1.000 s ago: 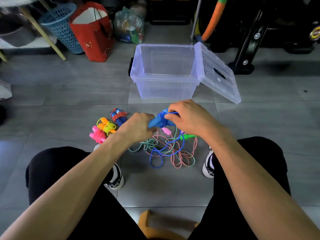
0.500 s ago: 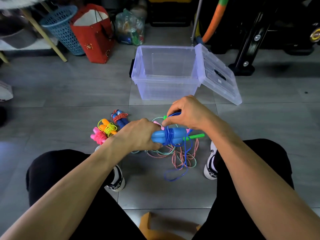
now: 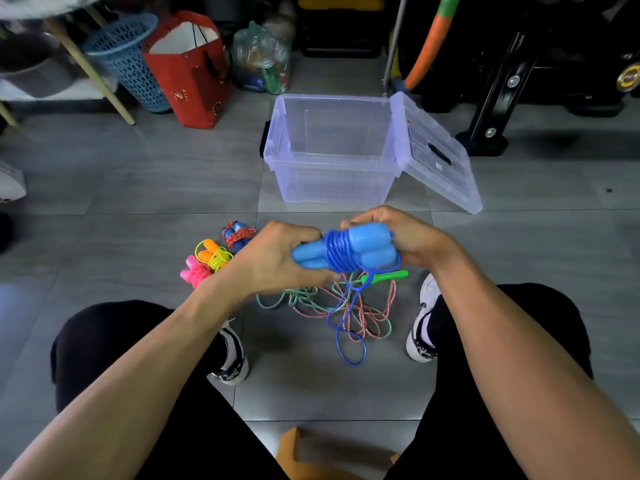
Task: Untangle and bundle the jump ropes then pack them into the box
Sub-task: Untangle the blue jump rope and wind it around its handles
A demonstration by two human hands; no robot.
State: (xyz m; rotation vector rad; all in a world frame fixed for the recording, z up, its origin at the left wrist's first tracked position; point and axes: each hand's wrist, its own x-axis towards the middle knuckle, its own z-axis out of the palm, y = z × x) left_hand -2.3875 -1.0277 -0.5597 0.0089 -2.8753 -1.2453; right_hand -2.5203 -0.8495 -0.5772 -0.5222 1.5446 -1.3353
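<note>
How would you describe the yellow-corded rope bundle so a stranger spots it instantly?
Start at the clear box, then look down-left on the floor to three small bundles. The yellow-corded bundle lies in the middle; only it has orange handles.

Person seen from own head cam: both forearms bare, no sleeves in view, no watch or rings visible on left hand (image 3: 277, 258) or right hand (image 3: 412, 237). Black trousers (image 3: 114, 341) on both legs, plain, no markings readable. Left shoe (image 3: 232, 362) black and white with speckled pattern along the sole; right shoe (image 3: 424, 317) mostly white upper, black trim, same speckled sole edge. Black sock above left shoe
</note>
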